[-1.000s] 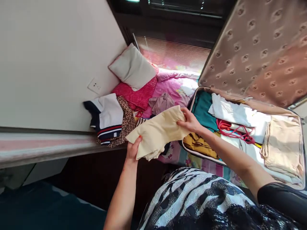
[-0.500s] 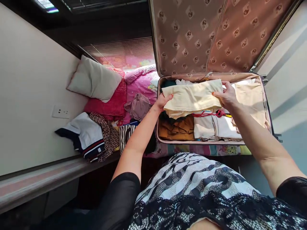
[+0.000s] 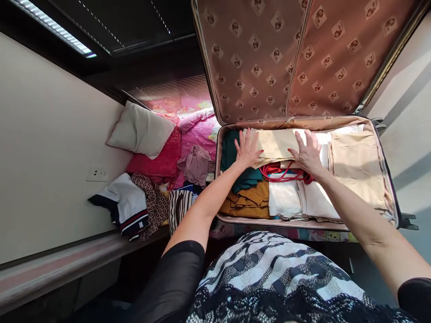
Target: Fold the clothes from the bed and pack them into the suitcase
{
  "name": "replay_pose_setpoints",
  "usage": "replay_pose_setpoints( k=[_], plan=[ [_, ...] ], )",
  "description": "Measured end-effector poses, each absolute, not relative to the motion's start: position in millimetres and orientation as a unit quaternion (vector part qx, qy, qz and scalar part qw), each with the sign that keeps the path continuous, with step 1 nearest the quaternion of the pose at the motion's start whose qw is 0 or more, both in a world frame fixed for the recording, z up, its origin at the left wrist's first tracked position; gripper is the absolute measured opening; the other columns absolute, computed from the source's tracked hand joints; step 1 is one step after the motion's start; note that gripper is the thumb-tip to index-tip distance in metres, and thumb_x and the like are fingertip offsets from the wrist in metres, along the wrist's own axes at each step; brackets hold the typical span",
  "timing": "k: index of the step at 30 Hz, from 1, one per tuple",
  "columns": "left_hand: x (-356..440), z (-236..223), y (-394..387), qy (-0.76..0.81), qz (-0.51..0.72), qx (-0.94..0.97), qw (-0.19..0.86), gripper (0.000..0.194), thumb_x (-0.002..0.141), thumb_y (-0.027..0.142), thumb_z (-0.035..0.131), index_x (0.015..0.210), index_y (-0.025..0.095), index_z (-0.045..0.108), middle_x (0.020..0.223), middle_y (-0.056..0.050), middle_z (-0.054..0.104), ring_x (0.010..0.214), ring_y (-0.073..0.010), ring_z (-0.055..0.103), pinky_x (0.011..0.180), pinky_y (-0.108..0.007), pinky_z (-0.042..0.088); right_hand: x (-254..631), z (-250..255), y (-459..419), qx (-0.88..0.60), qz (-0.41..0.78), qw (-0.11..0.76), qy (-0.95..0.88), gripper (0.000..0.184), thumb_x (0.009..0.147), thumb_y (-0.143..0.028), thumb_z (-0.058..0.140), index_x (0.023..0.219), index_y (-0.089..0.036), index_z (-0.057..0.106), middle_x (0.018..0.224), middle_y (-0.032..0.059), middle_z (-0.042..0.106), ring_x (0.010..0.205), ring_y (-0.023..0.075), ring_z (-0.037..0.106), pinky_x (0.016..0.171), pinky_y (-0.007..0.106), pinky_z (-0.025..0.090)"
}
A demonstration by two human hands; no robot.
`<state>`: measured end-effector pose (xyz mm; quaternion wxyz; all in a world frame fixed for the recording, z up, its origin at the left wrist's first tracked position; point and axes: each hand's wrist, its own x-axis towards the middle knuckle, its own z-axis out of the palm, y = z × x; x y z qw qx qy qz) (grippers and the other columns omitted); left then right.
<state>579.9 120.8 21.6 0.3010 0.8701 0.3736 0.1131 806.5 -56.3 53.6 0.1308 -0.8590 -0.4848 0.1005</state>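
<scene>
Suitcase (image 3: 249, 221) wide open on patterned bedding (image 3: 197, 134), lid (image 3: 266, 58) standing up at the back, so no reach from that side. Step in hand, by my read: settling the folded cream cloth (image 3: 276, 142) into the back row, between the green garment (image 3: 230, 148) on the left and the tan stack (image 3: 357, 161) on the right. Left hand (image 3: 248, 150) over the cloth's left end, right hand (image 3: 308, 154) over its right end. Grip spread on both, palms down, nothing pinched; can't tell how hard they press. Next move, I'd say, calls for flat fingers smoothing it level, then a lift clear without dragging an edge.

Around: pillow (image 3: 141, 130) by the wall (image 3: 57, 148), white-and-navy top (image 3: 129, 193), striped garment (image 3: 180, 202), crumpled mauve garment (image 3: 196, 166), all left of the suitcase. Mustard garment (image 3: 249, 202) and white folded clothes (image 3: 284, 197) sit in the front row. Likely snag: red cord (image 3: 286, 178) looped just in front of the cloth, close by the right hand; could catch a finger or leave a lump
</scene>
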Motion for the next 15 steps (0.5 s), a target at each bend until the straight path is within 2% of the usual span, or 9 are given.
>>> replay_pose_setpoints(
  k=[2, 4, 7, 10, 13, 15],
  plan=[
    [589, 7, 109, 0.344, 0.043, 0.887, 0.305, 0.082, 0.098, 0.051, 0.078, 0.173, 0.034, 0.05, 0.192, -0.008, 0.013, 0.175, -0.0485, -0.014, 0.133, -0.081, -0.005, 792, 38, -51, -0.859, 0.119, 0.085, -0.491, 0.074, 0.107, -0.055, 0.057, 0.175, -0.027, 0.047, 0.186, 0.0221, 0.021, 0.165, 0.0576, 0.024, 0.122, 0.081, 0.035],
    [599, -6, 105, 0.349, -0.009, 0.882, 0.318, 0.08, 0.097, 0.049, 0.079, 0.172, 0.038, 0.052, 0.192, -0.006, 0.012, 0.174, -0.0494, -0.013, 0.132, -0.084, -0.002, 784, 24, -45, -0.857, 0.141, 0.037, -0.494, 0.074, 0.106, -0.058, 0.058, 0.174, -0.03, 0.048, 0.186, 0.0225, 0.02, 0.164, 0.0595, 0.023, 0.122, 0.083, 0.032],
    [612, -12, 103, 0.366, -0.048, 0.868, 0.331, 0.085, 0.095, 0.043, 0.079, 0.174, 0.036, 0.049, 0.192, -0.007, 0.007, 0.174, -0.0495, -0.015, 0.133, -0.083, -0.002, 779, 14, -43, -0.848, 0.14, 0.006, -0.511, 0.075, 0.107, -0.059, 0.054, 0.175, -0.028, 0.046, 0.186, 0.0257, 0.017, 0.164, 0.0601, 0.024, 0.121, 0.084, 0.03],
    [613, -2, 99, 0.351, -0.066, 0.866, 0.35, 0.086, 0.094, 0.043, 0.08, 0.174, 0.034, 0.05, 0.192, -0.01, 0.009, 0.174, -0.0511, -0.011, 0.131, -0.083, -0.005, 782, 15, -49, -0.845, 0.141, 0.019, -0.516, 0.08, 0.108, -0.065, 0.038, 0.177, -0.026, 0.043, 0.185, 0.0293, 0.015, 0.164, 0.0636, 0.023, 0.117, 0.089, 0.03],
    [585, 12, 84, 0.337, 0.023, 0.861, 0.381, 0.083, 0.093, 0.05, 0.081, 0.171, 0.033, 0.055, 0.19, -0.014, 0.021, 0.175, -0.0518, 0.002, 0.132, -0.082, 0.001, 798, 6, -51, -0.847, 0.161, 0.051, -0.505, 0.099, 0.099, -0.084, 0.023, 0.178, -0.028, 0.042, 0.185, 0.03, 0.013, 0.167, 0.0643, 0.017, 0.116, 0.093, 0.026],
    [543, 20, 63, 0.325, 0.115, 0.846, 0.407, 0.076, 0.097, 0.055, 0.077, 0.168, 0.032, 0.059, 0.187, -0.015, 0.029, 0.174, -0.0477, 0.018, 0.136, -0.075, 0.015, 815, -10, -49, -0.858, 0.159, 0.062, -0.484, 0.108, 0.088, -0.094, 0.021, 0.177, -0.038, 0.044, 0.185, 0.0282, 0.015, 0.167, 0.0644, 0.018, 0.109, 0.096, 0.026]
  ],
)
